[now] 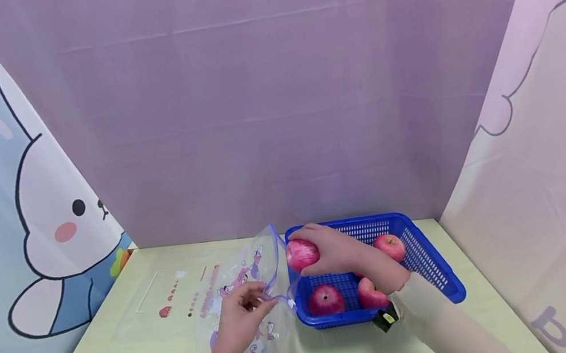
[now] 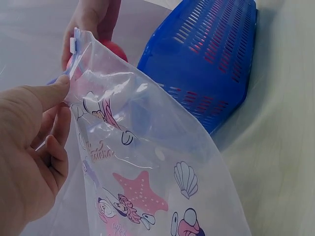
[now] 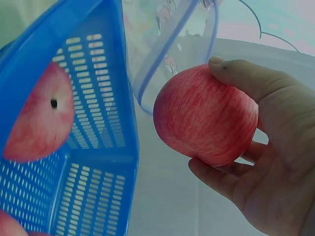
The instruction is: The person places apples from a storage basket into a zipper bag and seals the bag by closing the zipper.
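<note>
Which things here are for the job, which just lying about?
In the job, it seems:
left hand, pinching a clear printed plastic bag with purple edging
right hand, gripping a round red apple
blue perforated plastic basket of red apples

Probably just lying about:
flat clear plastic with small red prints

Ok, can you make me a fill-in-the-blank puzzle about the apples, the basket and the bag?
The right hand grips a fruit, a red ___.
The perforated plastic basket is colored ___.
In the head view, the left hand pinches a clear slider bag on the basket's ___ side.

Missing words: apple; blue; left.
</note>
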